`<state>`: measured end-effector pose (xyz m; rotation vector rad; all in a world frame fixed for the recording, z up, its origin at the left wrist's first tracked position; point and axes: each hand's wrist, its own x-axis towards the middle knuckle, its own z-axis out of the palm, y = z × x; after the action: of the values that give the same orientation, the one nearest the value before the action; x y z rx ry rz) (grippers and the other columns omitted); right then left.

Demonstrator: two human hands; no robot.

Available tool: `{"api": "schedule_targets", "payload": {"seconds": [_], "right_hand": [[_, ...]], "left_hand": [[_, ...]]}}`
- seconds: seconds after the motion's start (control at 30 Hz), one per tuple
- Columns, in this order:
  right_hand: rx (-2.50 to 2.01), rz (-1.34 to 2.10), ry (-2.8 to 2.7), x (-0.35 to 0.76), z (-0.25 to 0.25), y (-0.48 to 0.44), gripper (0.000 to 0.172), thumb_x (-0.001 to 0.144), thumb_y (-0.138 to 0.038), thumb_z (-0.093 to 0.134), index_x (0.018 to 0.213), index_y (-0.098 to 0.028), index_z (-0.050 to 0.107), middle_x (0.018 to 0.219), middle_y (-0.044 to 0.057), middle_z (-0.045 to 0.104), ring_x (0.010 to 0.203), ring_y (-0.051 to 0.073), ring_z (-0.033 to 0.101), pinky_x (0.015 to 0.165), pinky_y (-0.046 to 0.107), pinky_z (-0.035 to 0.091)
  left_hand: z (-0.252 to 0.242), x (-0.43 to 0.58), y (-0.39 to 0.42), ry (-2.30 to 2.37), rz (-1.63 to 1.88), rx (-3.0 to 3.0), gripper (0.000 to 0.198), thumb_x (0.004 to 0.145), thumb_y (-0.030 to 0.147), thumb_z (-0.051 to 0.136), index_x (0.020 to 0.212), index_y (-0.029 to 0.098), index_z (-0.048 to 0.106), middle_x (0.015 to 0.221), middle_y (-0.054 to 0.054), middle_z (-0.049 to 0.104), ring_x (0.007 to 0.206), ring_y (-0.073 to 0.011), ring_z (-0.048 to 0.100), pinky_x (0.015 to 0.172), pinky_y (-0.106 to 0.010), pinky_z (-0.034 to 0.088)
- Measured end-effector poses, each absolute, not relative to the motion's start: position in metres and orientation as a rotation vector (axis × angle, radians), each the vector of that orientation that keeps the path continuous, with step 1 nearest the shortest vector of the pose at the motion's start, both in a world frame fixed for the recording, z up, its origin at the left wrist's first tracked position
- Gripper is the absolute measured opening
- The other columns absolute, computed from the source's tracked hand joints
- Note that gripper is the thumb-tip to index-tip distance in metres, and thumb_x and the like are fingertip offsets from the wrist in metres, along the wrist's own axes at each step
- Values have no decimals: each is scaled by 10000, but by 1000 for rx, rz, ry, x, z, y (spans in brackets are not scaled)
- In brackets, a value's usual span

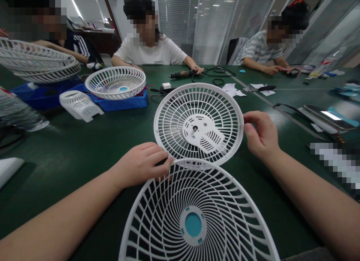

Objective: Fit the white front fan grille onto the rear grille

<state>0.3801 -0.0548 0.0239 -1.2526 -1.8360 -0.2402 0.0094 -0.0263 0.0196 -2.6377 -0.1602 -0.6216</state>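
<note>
A white fan grille with a motor housing and shaft at its middle (195,122) lies on the table, its inside facing up. My right hand (261,135) pinches the right side of its rim between thumb and fingers. Closer to me is a second white fan grille (194,208), with swirling ribs and a blue round centre; its far rim overlaps the near rim of the first. My left hand (147,163) is closed at the near grille's upper left rim, where the two rims meet. Its fingertips are partly hidden behind that rim.
Blue trays (122,103) hold more grilles (115,81) at the left. A white housing (80,103) lies beside them. Across the table a person holds a dark corded tool (181,74). Paper scraps (232,89), a screwdriver-like tool (266,88) and a phone (329,116) lie to the right.
</note>
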Motion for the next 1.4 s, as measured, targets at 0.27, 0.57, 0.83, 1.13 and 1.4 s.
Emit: {"api": "schedule_targets", "payload": {"seconds": [0.27,0.57,0.83,1.13,1.4], "right_hand": [[-1173,-258,-1859,381,16,-54,310,916,-318,521,1226,-301,509,1020,71,605,857,193,604,775,388,530],[-843,-418,-1894,376,21,-43,557,774,-124,609,1297,-275,493,1151,78,554,999,205,554,686,321,513],[-854,-616,-1916,369,28,-50,571,769,-97,607,1294,-280,478,1145,85,588,1046,230,573,760,390,536],[-803,-373,-1878,374,20,-42,730,720,-70,621,1369,-346,431,1182,62,533,1020,201,545,660,314,521],[-818,-385,-1868,371,22,-45,704,711,-64,635,1322,-358,447,1145,51,551,1005,194,562,661,311,527]], "left_hand": [[20,9,-25,-152,-596,-2633,139,983,186,479,995,177,617,876,-44,709,755,-163,635,699,-308,529],[14,6,-22,-263,-586,-2786,301,936,454,570,941,164,649,894,-74,697,779,-198,632,699,-323,484],[8,3,-18,-383,-612,-2768,428,953,537,488,980,144,657,731,-35,642,590,-155,580,519,-273,407],[9,1,-17,-377,-521,-2728,440,984,525,429,1000,140,642,760,-45,658,595,-161,600,517,-275,419],[10,1,-17,-398,-492,-2716,466,1014,508,343,1039,147,636,785,-54,678,607,-159,614,520,-266,424]]}}
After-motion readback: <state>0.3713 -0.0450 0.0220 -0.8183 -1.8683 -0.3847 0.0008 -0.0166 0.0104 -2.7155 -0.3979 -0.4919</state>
